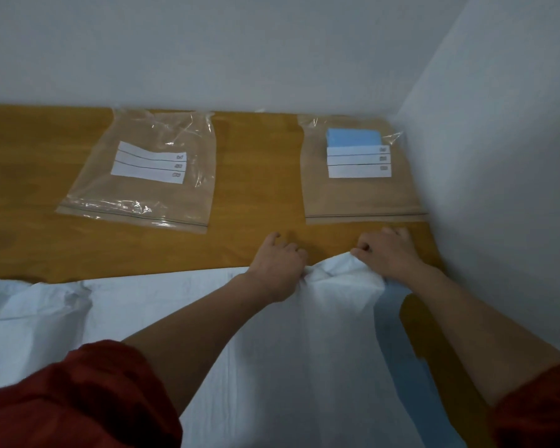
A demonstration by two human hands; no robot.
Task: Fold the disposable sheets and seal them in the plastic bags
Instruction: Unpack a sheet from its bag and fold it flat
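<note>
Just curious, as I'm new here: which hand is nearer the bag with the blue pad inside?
Right. The right hand lies just in front of the bag, near its zip edge; the left hand is off past its left corner, farther away.

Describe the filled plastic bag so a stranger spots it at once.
Follow the wooden table to its far right corner by the wall. The zip plastic bag there lies just beyond the right hand. Unlike the empty bag on its left, it holds a blue folded sheet.
</note>
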